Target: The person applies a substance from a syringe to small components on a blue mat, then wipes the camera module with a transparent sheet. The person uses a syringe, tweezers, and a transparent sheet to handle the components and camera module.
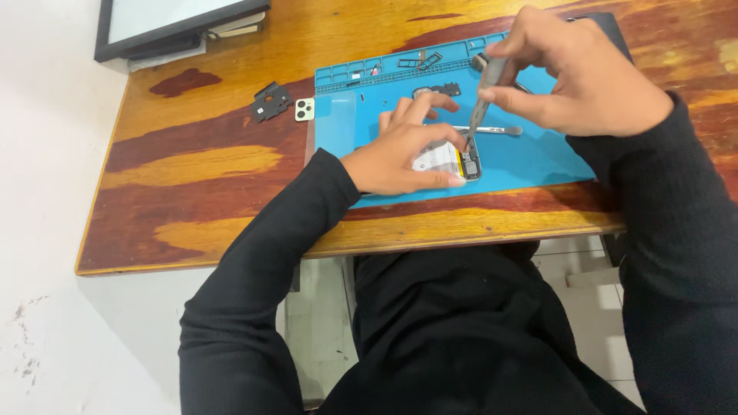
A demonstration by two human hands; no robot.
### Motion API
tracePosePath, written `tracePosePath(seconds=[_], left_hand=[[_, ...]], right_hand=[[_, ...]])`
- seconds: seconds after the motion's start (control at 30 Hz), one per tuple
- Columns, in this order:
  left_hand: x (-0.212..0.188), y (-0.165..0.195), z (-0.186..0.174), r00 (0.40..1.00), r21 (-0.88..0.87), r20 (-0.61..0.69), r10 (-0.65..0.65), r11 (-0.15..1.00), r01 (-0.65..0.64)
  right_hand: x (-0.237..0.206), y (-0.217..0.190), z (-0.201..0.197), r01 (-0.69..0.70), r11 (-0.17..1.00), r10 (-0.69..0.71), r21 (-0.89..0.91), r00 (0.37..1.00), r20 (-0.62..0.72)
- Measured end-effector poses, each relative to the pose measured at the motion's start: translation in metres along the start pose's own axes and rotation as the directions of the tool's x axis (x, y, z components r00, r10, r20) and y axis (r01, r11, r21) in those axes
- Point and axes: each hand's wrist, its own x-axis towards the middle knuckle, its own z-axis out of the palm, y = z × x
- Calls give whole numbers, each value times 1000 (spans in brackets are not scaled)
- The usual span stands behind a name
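Left hand (pixel 400 154) is pressed flat on an opened phone (pixel 450 164), pinning it to the blue mat (pixel 530 157) on the wooden worktop (pixel 200 165). Right hand (pixel 573 73) pinches a screwdriver (pixel 483 96), tip down on the phone's edge. Tweezers (pixel 492 130) lie just behind, and loose black parts (pixel 270 101) sit off the mat.

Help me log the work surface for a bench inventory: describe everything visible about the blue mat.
The blue repair mat looks like soft rubber or silicone, rectangular, lying flat on the wooden table. Its far edge has a row of small moulded compartments holding tiny dark parts. On it rest an opened phone, pinned by the left hand, and metal tweezers. The right hand holds a screwdriver tip-down on the phone.
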Motion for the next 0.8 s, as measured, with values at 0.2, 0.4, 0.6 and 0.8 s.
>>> tracePosePath(seconds=[0.2, 0.4, 0.6, 0.8], left_hand=[[4, 0, 5, 999, 53, 15, 49, 997, -50], [4, -3, 7, 999, 48, 44, 17, 999, -19], [4, -2, 6, 999, 43, 40, 6, 999, -8], [2, -13, 2, 1000, 42, -2, 21, 999, -21]], right_hand=[[2, -5, 6, -28, 1000, 28, -9, 999, 44], [7, -6, 8, -39, 999, 38, 11, 996, 82], [6, -10, 10, -24, 1000, 23, 12, 995, 92], [8, -13, 9, -72, 991, 49, 116, 981, 188]])
